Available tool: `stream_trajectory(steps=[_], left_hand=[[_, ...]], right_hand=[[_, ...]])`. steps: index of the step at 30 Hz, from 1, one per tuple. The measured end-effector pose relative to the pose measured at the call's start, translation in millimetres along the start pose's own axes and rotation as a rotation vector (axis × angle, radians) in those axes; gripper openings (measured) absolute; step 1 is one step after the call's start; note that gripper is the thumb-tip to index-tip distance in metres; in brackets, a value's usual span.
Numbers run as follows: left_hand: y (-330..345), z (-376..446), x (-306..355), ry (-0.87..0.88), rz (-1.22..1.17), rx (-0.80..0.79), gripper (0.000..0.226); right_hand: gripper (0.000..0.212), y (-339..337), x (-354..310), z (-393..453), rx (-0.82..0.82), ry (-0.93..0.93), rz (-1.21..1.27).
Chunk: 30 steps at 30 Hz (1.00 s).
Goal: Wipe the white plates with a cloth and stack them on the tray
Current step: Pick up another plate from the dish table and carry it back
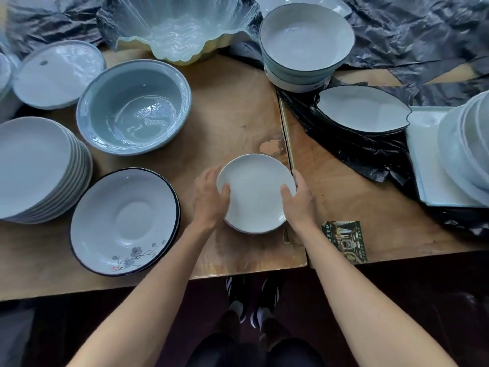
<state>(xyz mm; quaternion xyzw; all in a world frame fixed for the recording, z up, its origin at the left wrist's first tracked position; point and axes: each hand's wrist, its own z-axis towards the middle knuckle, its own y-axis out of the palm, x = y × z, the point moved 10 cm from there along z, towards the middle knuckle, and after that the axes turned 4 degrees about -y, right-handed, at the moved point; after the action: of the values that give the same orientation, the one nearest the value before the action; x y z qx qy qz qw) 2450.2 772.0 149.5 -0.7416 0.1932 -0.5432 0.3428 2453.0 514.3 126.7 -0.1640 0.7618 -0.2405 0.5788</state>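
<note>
— Head view, looking down: where is the white plate [255, 193]?
— Near the front edge of the wooden tabletop [232, 107], between both hands. It seems to sit on another plate beneath it; a second rim shows at its near edge.
— And the hands?
— The left hand [210, 198] grasps the plate's left rim, thumb on top, fingers curled round the edge. The right hand [299, 198] grasps the right rim the same way.
— The tray?
— A white tray [420, 154] lies at the far right on black plastic sheeting [357, 144], carrying a stack of white plates [465, 144].
— What else is close?
— A dark-rimmed plate with a blossom pattern [124, 221] just left of the hands, a blue-grey bowl [133, 107] behind it, and a stack of plain plates [39, 168] at the left edge.
</note>
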Motion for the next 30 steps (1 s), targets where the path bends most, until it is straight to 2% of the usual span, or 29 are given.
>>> stream_trajectory(steps=[3, 7, 13, 21, 25, 28, 30], left_hand=[[-11, -1, 27, 0.176, 0.184, -0.005, 0.04], [8, -3, 74, 0.403, 0.413, -0.158, 0.038], [60, -38, 163, 0.757, 0.564, -0.312, 0.041], [147, -155, 262, 1.16, 0.677, -0.47, 0.039], [189, -242, 289, 1.332, 0.708, -0.569, 0.038], [214, -317, 298, 1.465, 0.718, -0.611, 0.031], [225, -373, 300, 1.543, 0.684, -0.649, 0.037]], right_hand=[[0.04, -16, -11, -5, -0.022, -0.075, -0.137], [0.044, -41, -18, -12, -0.115, -0.118, -0.423], [0.048, -110, -4, -44, -0.064, -0.072, -0.654], [0.051, -216, 51, -144, 0.105, 0.148, -0.614], [0.042, -260, 94, -227, 0.221, 0.28, -0.581], [0.044, -281, 136, -300, 0.282, 0.406, -0.539], [0.045, -290, 162, -353, 0.326, 0.469, -0.503]])
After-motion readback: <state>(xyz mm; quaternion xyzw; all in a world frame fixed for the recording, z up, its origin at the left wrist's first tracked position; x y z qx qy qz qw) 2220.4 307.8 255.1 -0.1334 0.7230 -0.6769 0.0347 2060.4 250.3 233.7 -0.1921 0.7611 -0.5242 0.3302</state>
